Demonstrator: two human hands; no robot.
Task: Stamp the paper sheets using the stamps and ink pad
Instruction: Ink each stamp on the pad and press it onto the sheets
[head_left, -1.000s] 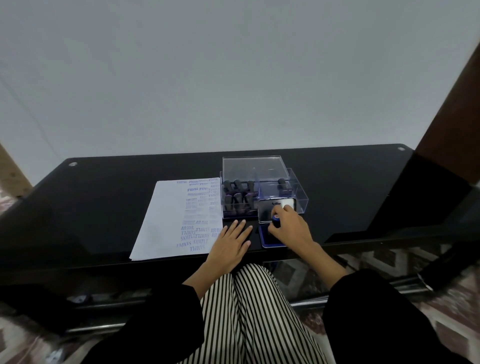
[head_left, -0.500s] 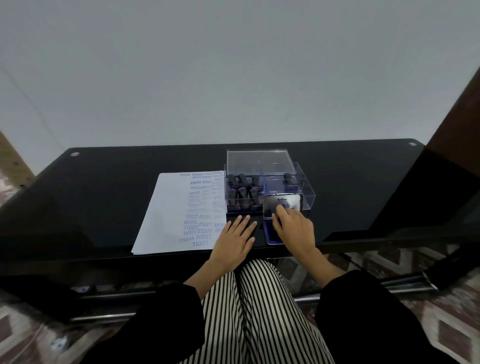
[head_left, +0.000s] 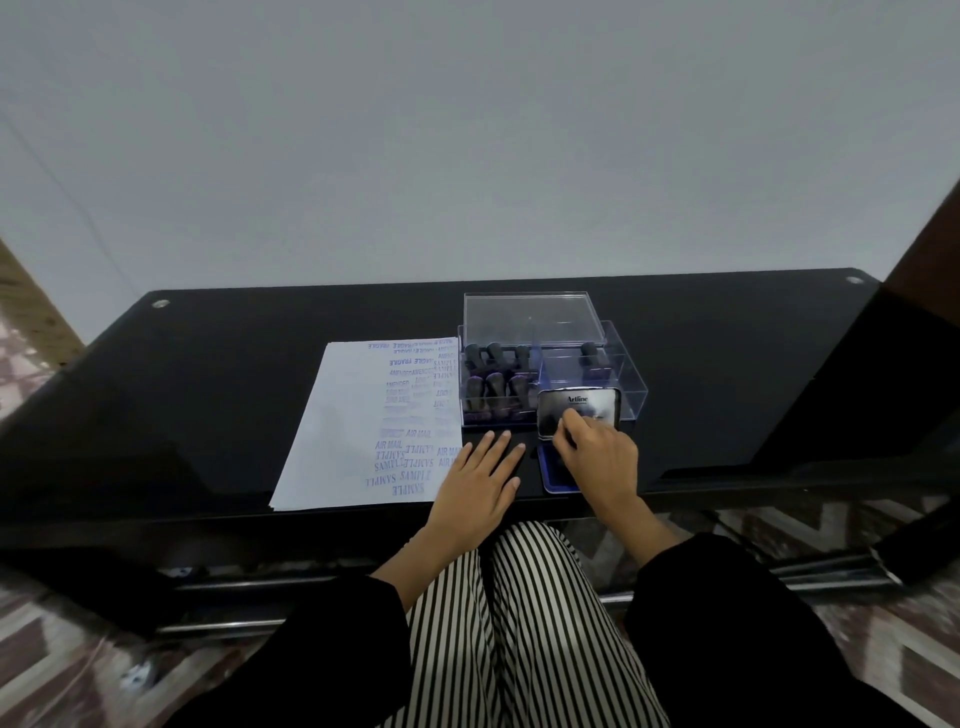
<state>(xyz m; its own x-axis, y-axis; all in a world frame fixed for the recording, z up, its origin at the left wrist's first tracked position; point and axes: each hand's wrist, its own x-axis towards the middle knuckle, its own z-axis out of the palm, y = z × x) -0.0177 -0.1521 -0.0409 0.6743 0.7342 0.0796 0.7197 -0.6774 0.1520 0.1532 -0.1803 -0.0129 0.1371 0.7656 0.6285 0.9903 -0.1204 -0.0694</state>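
Two bare hands sit near the front edge of the desk, apart from each other. Our left hand (head_left: 480, 483) lies flat and palm down on the glossy black glass table (head_left: 208, 395), fingers straight and slightly spread, holding nothing. Its outer edge reaches the right border of the paper sheets (head_left: 337, 441), though we cannot tell whether it presses on them. Our right hand (head_left: 600, 460), at three o'clock of the left, has its fingers curled, and the fingertips (head_left: 569, 415) rest against the raised lid (head_left: 592, 402) of the ink pad (head_left: 552, 470). Whether they pinch the lid or some small thing hidden under them, we cannot tell. We see the ink pad as a blue tray with rounded corners, mostly covered by this hand. Its lid tilts up at twelve o'clock of the hand, dark and shiny, printed Artline. The paper sheets lie at nine o'clock of the left hand, a thin matte white stack with blue impressions, SAMPLE, AIR MAIL and FRAGILE among them, crowded down the right half. At twelve o'clock of the left hand is a clear plastic box (head_left: 631, 387), divided into compartments. Dark-handled stamps (head_left: 496, 387) stand upright in two rows in its left part, and one more stands at the far right. Its transparent cover (head_left: 527, 319) is propped open behind. Striped trousers (head_left: 519, 623) show below the table edge.
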